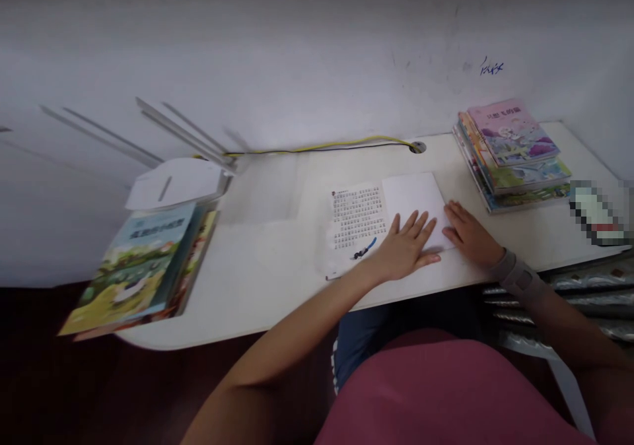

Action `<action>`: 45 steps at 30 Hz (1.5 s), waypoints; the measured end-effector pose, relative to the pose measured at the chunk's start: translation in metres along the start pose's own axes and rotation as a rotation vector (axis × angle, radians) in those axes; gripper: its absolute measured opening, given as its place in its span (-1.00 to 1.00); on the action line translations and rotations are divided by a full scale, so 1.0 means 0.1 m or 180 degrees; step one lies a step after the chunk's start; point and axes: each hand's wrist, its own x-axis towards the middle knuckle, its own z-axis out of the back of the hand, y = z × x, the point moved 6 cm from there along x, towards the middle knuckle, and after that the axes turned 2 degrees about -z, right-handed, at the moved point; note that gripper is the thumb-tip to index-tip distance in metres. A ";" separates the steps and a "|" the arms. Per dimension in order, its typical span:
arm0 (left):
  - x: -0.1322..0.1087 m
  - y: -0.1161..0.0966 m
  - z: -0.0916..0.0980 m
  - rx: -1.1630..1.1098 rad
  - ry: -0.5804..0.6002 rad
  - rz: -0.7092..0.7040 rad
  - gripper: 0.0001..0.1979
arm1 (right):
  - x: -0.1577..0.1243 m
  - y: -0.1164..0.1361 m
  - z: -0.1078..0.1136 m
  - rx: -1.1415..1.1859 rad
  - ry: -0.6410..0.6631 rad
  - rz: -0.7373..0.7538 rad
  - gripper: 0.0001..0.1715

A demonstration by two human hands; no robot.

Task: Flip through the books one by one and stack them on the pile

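An open booklet [386, 207] lies flat on the white desk [267, 267], its left page printed with rows of text and its right page blank. My left hand [409, 247] rests palm down with fingers spread across the lower middle of the booklet. My right hand [468, 234] lies on the desk at the booklet's right edge, fingers touching the blank page. A dark pen [365, 249] with a blue end lies on the printed page just left of my left hand. Neither hand grips anything.
A stack of picture books [512, 154] sits at the back right of the desk. Another stack of books [143, 267] overhangs the left end, under a white desk lamp [173, 181]. A yellow and black cable [321, 146] runs along the wall to a grommet hole [417, 146].
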 end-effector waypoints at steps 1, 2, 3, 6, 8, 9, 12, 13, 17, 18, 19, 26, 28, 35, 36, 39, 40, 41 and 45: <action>-0.03 0.06 0.02 0.0020 -0.0039 0.0074 -0.20 | 0.00 -0.05 0.03 0.0045 -0.0008 0.0049 -0.29; -0.06 0.13 0.04 0.0060 -0.0073 0.0178 -0.20 | 0.00 -0.11 0.06 0.0067 -0.0005 0.0081 -0.27; -0.10 0.20 0.04 0.0110 -0.0092 0.0294 -0.20 | -0.01 -0.17 0.08 0.0071 0.0016 0.0096 -0.24; -0.16 0.36 0.00 0.0223 -0.0044 0.0497 -0.20 | -0.02 -0.31 0.06 -0.0004 0.0219 0.0093 -0.16; -0.16 0.38 -0.03 0.0260 -0.0021 0.0493 -0.21 | -0.04 -0.34 0.03 -0.0086 0.0318 0.0090 -0.15; -0.15 0.38 -0.04 0.0267 -0.0026 0.0495 -0.21 | -0.04 -0.34 0.02 -0.0123 0.0335 0.0099 -0.15; -0.10 0.35 -0.04 0.0216 -0.0003 0.0512 -0.21 | -0.05 -0.33 0.00 -0.0187 0.0341 0.0125 -0.15; -0.09 0.34 -0.04 0.0192 0.0015 0.0525 -0.21 | -0.05 -0.32 0.00 -0.0199 0.0347 0.0125 -0.13; -0.06 0.31 -0.04 0.0146 0.0063 0.0580 -0.21 | -0.05 -0.32 0.00 -0.0206 0.0354 0.0112 -0.10; -0.06 0.31 -0.04 0.0140 0.0073 0.0590 -0.20 | -0.05 -0.32 0.00 -0.0199 0.0362 0.0115 -0.10; -0.06 0.31 -0.04 0.0135 0.0084 0.0598 -0.20 | -0.05 -0.33 -0.01 -0.0192 0.0370 0.0120 -0.09; -0.04 0.29 -0.06 0.0135 0.0109 0.0567 -0.20 | -0.05 -0.34 -0.01 -0.0158 0.0371 0.0113 -0.03; -0.04 0.28 -0.06 0.0121 0.0107 0.0552 -0.19 | -0.05 -0.34 -0.01 -0.0153 0.0366 0.0096 -0.02; 0.01 0.30 -0.07 0.0065 -0.0058 0.0471 -0.20 | -0.04 -0.35 -0.02 -0.0128 0.0348 0.0071 -0.01; 0.02 0.30 -0.07 0.0053 -0.0079 0.0455 -0.20 | -0.04 -0.35 -0.02 -0.0120 0.0342 0.0066 -0.01; 0.02 0.29 -0.07 0.0045 -0.0035 0.0473 -0.19 | -0.04 -0.34 -0.02 -0.0108 0.0371 0.0065 0.00; 0.02 0.28 -0.07 0.0050 0.0003 0.0490 -0.19 | -0.04 -0.33 -0.01 -0.0110 0.0384 0.0063 0.00; 0.03 0.28 -0.06 0.0057 0.0044 0.0510 -0.19 | -0.04 -0.33 -0.01 -0.0113 0.0397 0.0057 0.00; 0.04 0.25 -0.05 0.0064 0.0092 0.0548 -0.18 | -0.04 -0.34 0.00 -0.0113 0.0410 0.0041 0.01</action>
